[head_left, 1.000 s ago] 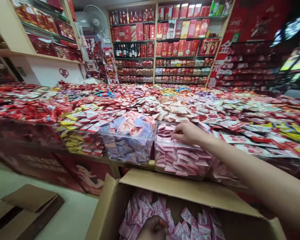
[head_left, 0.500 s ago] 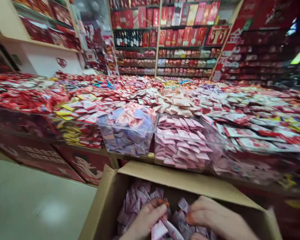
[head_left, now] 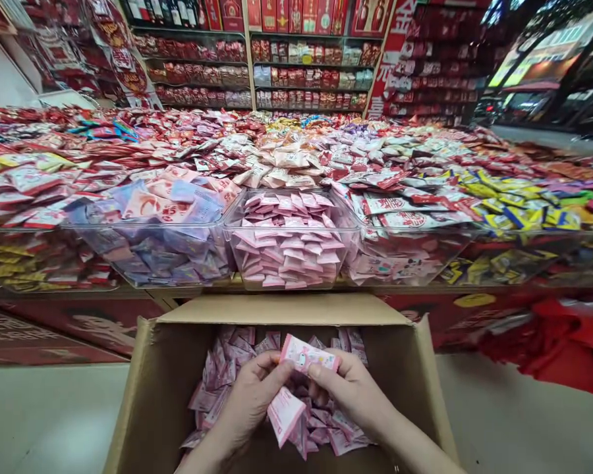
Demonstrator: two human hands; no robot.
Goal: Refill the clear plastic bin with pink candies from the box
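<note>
Both hands are over an open cardboard box (head_left: 286, 309) holding many loose pink candy packets (head_left: 217, 368). My left hand (head_left: 250, 395) is closed, thumb against fingers, on pink packets; one candy packet (head_left: 285, 415) hangs below its fingers. Between the two hands a pink and white candy packet (head_left: 306, 355) with a small cartoon print lies flat, its left end by my left fingertips. My right hand (head_left: 348, 388) pinches that packet's right end, thumb on top. The curled fingers underneath are partly hidden.
Just beyond the box, a clear plastic bin (head_left: 289, 257) holds stacked pink packets. Beside it stand a bin of lilac packets (head_left: 163, 243) and one of white and red packets (head_left: 405, 217). Shelves with red boxes (head_left: 296, 16) rise behind. Red cloth (head_left: 563, 342) is at the right.
The view has turned right and levelled, bringing the box to the centre. My hands have come closer together, and a packet now lies between them above the pile.
</note>
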